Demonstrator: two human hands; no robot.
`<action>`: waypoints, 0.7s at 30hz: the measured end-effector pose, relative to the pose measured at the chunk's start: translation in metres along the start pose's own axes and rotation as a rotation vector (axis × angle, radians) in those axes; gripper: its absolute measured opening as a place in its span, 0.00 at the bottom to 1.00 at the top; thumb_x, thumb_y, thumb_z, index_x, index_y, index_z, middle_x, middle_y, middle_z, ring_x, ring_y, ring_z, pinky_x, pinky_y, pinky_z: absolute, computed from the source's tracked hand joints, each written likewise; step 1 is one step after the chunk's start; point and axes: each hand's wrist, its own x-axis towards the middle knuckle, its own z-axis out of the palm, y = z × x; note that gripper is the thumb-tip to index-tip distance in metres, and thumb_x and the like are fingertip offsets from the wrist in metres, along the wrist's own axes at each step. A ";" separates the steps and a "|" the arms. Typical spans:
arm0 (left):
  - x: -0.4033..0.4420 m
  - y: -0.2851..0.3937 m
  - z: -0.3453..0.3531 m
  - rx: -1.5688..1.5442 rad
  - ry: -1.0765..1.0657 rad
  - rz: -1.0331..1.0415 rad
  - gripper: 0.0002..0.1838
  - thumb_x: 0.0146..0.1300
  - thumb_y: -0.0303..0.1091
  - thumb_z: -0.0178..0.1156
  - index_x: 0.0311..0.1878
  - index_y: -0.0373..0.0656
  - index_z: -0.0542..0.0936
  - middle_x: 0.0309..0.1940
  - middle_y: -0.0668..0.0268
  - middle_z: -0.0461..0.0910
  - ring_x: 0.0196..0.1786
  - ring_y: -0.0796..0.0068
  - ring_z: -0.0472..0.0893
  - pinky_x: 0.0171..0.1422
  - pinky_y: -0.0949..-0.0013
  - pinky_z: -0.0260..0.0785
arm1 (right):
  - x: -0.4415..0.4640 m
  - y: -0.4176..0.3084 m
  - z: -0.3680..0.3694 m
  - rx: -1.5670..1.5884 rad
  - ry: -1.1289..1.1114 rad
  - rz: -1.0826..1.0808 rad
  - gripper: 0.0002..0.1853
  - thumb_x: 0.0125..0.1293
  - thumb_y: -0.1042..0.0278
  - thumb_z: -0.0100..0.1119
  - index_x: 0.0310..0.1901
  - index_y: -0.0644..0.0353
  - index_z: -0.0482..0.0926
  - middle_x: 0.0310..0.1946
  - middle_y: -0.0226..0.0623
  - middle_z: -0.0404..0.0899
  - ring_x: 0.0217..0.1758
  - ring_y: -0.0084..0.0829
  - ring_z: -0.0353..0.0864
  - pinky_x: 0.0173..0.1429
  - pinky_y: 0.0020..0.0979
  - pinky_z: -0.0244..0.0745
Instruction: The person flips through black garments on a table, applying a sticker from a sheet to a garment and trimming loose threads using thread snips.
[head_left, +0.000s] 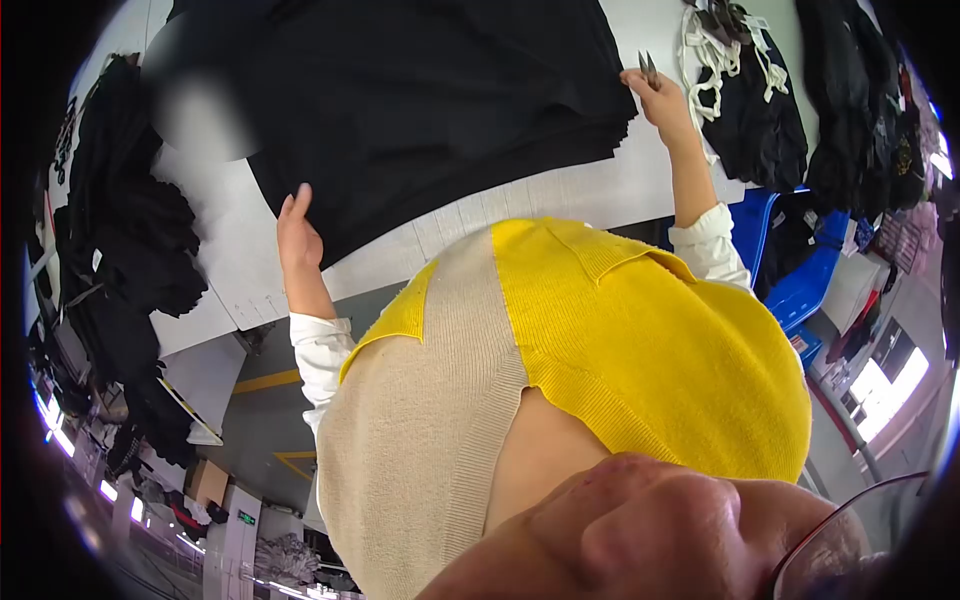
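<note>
Head view: the black cloth (430, 90) lies on the table (600, 190) between both hands. The left hand (299, 240), loosely open and seemingly empty, is at one edge; pushing could skew the cloth. The right hand (662, 103) curls round scissors (648, 70) at the opposite edge; swung inward, their points could snag it.

White-topped table (600, 190), grey floor (262, 425), yellow floor line (267, 381), blue chair (805, 290), bright window (897, 395), small green sign (246, 517)
</note>
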 end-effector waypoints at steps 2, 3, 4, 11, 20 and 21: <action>-0.001 -0.003 0.010 0.218 0.143 0.094 0.22 0.68 0.39 0.51 0.58 0.30 0.70 0.48 0.53 0.78 0.47 0.66 0.79 0.55 0.70 0.70 | 0.011 0.002 -0.001 -0.020 0.106 0.059 0.13 0.61 0.63 0.58 0.41 0.63 0.81 0.32 0.27 0.81 0.32 0.22 0.74 0.39 0.20 0.67; -0.003 -0.004 0.013 0.303 0.197 0.144 0.21 0.67 0.36 0.52 0.57 0.30 0.70 0.48 0.53 0.78 0.47 0.66 0.79 0.54 0.71 0.70 | 0.023 0.012 0.000 -0.100 0.117 0.010 0.14 0.61 0.61 0.59 0.41 0.63 0.82 0.32 0.27 0.82 0.32 0.22 0.75 0.39 0.21 0.68; -0.005 -0.004 0.014 0.365 0.235 0.185 0.21 0.67 0.34 0.53 0.57 0.29 0.70 0.48 0.53 0.78 0.47 0.67 0.79 0.54 0.72 0.70 | 0.031 0.017 0.003 -0.138 0.119 -0.014 0.14 0.60 0.60 0.60 0.40 0.63 0.82 0.32 0.28 0.82 0.32 0.23 0.76 0.39 0.22 0.69; -0.035 0.005 0.034 0.380 0.370 0.245 0.18 0.66 0.30 0.54 0.56 0.28 0.71 0.49 0.52 0.77 0.47 0.69 0.78 0.53 0.75 0.70 | 0.050 0.002 0.029 -0.476 0.178 -0.063 0.21 0.54 0.49 0.62 0.37 0.62 0.82 0.31 0.37 0.83 0.33 0.35 0.79 0.42 0.28 0.72; -0.032 0.010 0.007 0.470 0.394 0.343 0.15 0.67 0.32 0.54 0.51 0.29 0.74 0.43 0.56 0.79 0.43 0.74 0.78 0.50 0.76 0.70 | 0.056 -0.002 0.033 -0.094 0.106 0.076 0.15 0.54 0.58 0.66 0.35 0.63 0.81 0.22 0.30 0.75 0.20 0.23 0.67 0.27 0.22 0.61; -0.030 0.008 0.005 0.492 0.385 0.348 0.15 0.67 0.32 0.54 0.51 0.30 0.74 0.42 0.57 0.79 0.42 0.74 0.78 0.49 0.76 0.69 | 0.055 -0.008 0.030 -0.054 0.067 0.164 0.15 0.54 0.58 0.67 0.35 0.62 0.80 0.20 0.28 0.73 0.18 0.21 0.64 0.24 0.21 0.58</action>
